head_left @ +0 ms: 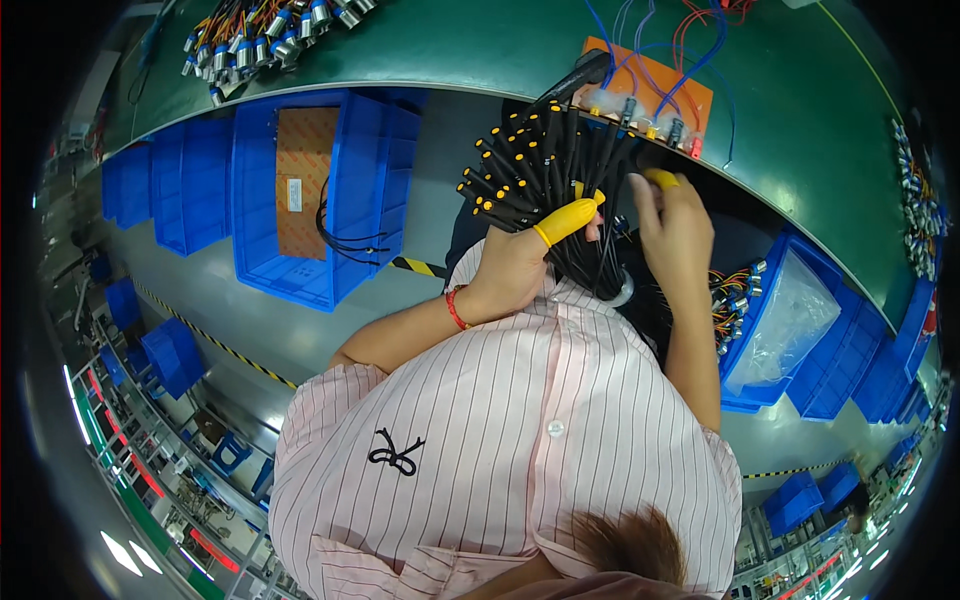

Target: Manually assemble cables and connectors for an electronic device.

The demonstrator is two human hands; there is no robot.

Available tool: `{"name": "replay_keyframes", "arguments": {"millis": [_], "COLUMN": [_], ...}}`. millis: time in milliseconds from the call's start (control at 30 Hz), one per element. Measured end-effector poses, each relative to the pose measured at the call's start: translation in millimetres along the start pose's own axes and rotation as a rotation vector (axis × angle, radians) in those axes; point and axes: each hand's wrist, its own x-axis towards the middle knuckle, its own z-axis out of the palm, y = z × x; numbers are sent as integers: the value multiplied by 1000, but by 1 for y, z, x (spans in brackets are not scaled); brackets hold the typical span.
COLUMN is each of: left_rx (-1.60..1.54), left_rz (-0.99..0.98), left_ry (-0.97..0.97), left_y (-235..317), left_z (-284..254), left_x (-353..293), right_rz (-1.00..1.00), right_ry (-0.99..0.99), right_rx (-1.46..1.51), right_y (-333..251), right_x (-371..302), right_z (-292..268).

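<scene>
My left hand (520, 262) is closed around a thick bundle of black cables (570, 150), held upright in front of my body. Many of the cable ends carry yellow-orange tips, fanned out toward the bench. A yellow finger cot (570, 220) covers the left thumb. Just right of the bundle is my right hand (675, 225), its fingers curled and a yellow cot on one finger. What its fingertips hold, if anything, is hidden. Beyond both hands, an orange fixture board (690, 100) with small sockets and blue and red wires sits at the bench edge.
The green bench (450, 45) runs across the top, with a pile of metal-ended connectors (265, 40) at its left. Blue bins (335, 270) stand at the left, one holding a carton (305, 150). Another blue bin (765, 365) with clear plastic is at the right, beside wired connectors (735, 305).
</scene>
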Motion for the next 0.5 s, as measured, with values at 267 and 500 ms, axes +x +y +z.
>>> {"name": "replay_keyframes", "arguments": {"millis": [267,500], "left_rx": [52,45], "left_rz": [43,10], "left_ry": [-71,7], "left_y": [3,4], "left_z": [5,10], "left_x": [10,6], "right_rz": [277,521], "right_ry": [-96,-177], "right_rx": [1297,1543], "right_y": [-57,-49], "right_x": [1,8], "right_z": [-18,-16]}}
